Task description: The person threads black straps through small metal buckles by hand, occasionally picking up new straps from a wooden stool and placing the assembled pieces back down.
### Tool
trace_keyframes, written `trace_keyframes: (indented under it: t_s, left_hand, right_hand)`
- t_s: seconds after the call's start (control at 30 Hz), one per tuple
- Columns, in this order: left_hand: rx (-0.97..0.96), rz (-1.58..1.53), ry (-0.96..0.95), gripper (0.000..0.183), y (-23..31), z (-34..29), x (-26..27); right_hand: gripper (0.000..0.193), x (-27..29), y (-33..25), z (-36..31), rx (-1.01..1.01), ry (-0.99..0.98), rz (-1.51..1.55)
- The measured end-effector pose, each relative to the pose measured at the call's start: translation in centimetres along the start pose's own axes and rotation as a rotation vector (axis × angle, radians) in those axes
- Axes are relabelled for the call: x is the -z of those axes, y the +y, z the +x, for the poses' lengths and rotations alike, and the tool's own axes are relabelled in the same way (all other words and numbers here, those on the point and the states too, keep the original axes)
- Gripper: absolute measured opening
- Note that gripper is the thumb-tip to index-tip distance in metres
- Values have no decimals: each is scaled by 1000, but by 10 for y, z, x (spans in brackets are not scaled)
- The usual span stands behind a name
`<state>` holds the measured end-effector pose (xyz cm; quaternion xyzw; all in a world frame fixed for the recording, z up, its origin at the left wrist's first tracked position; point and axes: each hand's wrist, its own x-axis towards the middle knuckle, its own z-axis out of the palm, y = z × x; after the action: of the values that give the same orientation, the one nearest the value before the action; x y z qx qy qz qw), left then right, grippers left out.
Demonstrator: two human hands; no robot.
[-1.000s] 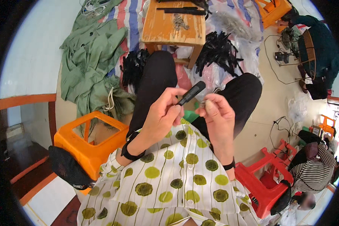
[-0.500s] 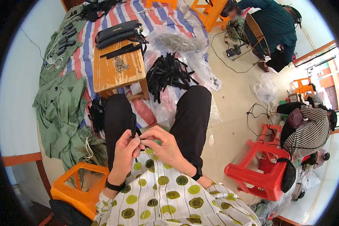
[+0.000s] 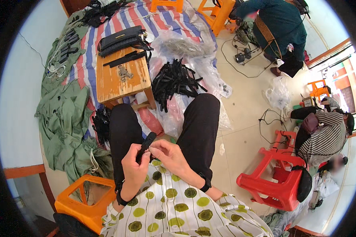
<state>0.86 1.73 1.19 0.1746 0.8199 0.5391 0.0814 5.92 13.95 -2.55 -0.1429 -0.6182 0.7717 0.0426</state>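
– And here, right above the lap, the black strip (image 3: 147, 142) is being shown nicely, held in the left hand (image 3: 133, 161)!

– Which way is it pointed?

– Up and away from the body, with a lean to the right. The long axis is laid on a slant: the lower end is tucked in at the left hand, the free, rounded end is thrust out past the fingertips, between the two knees.

– And the fingers?

– On the left, the strip is gripped firmly between thumb and curled fingers. On the right hand (image 3: 168, 156), thumb and forefinger are brought together right beside the strip, close against the left thumb. Whether anything small is pinched there cannot be told; it is hidden by the fingertips.

– What is set out ahead?

– A wooden bench (image 3: 106, 87), on which a small pile of metal pieces (image 3: 125, 74) is scattered. Behind that, black straps (image 3: 124, 59) are laid crosswise, and a black bag (image 3: 120, 40) is placed at the far end.

– And just right of the bench?

– A loose heap of black strips (image 3: 176, 83), spread on clear plastic (image 3: 174, 123), pointed every which way!
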Motion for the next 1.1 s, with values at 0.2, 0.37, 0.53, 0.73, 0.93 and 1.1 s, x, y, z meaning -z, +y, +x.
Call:
trace_keyframes:
  t_s: [0.2,0.37,0.53,0.73,0.93,1.1]
  left_hand:
    - [-46,77,-22,11,-7,-2,-3]
    - [-68,110,-61,13,-5,-2,-6]
    - [-118,111,-82,12,-14,-4,-7]
    - [125,-86,-196,9,-18,-7,5]
    - [81,-303,-100,31,-15,9,5]
    - [133,-305,-208,33,-12,4,8]
  right_hand:
    - [15,4,-2,3,51,64,-211]
    - [13,2,-8,2,142,149,-418]
    - [12,0,-5,2,203,183,-663]
    - [10,5,-1,7,186,177,-531]
    - [12,33,-41,2,107,162,-57]
    - [15,28,-54,6,95,80,-61]
